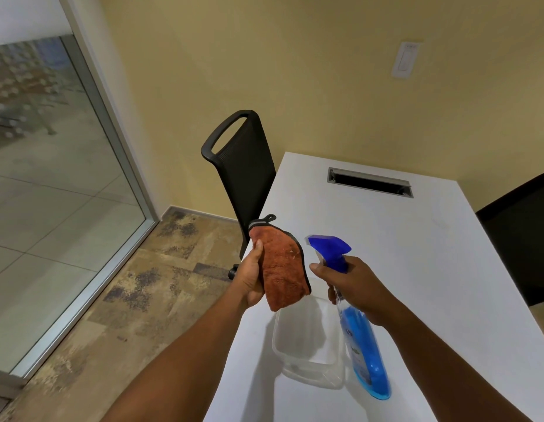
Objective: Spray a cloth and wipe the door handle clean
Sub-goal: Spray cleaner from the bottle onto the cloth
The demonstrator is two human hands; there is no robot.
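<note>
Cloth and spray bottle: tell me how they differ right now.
The cloth is orange and soft, draped limp from the left hand; the spray bottle is rigid clear plastic with blue liquid and a blue trigger head. The cloth hangs folded, while the bottle is tilted, nozzle aimed at the cloth. The right hand grips the bottle's neck; the left pinches the cloth's edge. Both are held above the white table.
</note>
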